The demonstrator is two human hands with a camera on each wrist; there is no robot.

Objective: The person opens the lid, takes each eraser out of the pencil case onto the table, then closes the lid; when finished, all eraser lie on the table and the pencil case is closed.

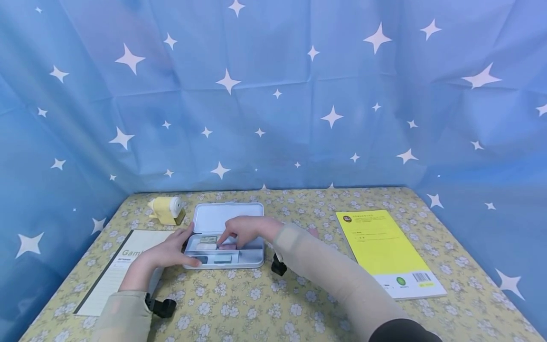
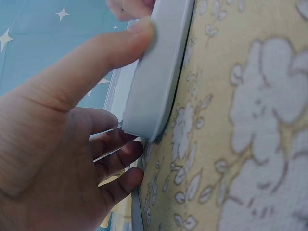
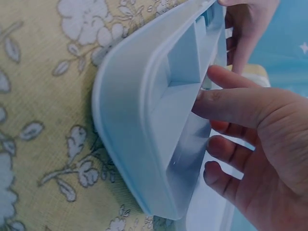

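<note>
An open pale grey pencil tin [image 1: 252,259] lies on the flowered tablecloth, its lid [image 1: 228,216] folded back flat. My left hand [image 1: 188,247] holds the tin's left end, thumb [image 2: 120,43] along the front wall [image 2: 154,82] and fingers round the corner. My right hand [image 1: 224,241] reaches into the tray from the right, fingertips down on a small pinkish block [image 1: 230,246]. In the right wrist view its index finger [image 3: 216,103] points over a bare compartment of the tin [image 3: 139,125] and nothing shows between its fingers. Several small erasers [image 1: 208,239] lie in the tray.
A yellow pencil sharpener [image 1: 167,210] stands behind and left of the tin. A lined notepad [image 1: 121,270] lies at the left under my left wrist. A yellow booklet [image 1: 386,251] lies at the right. Blue star-print curtains close off the back and both sides.
</note>
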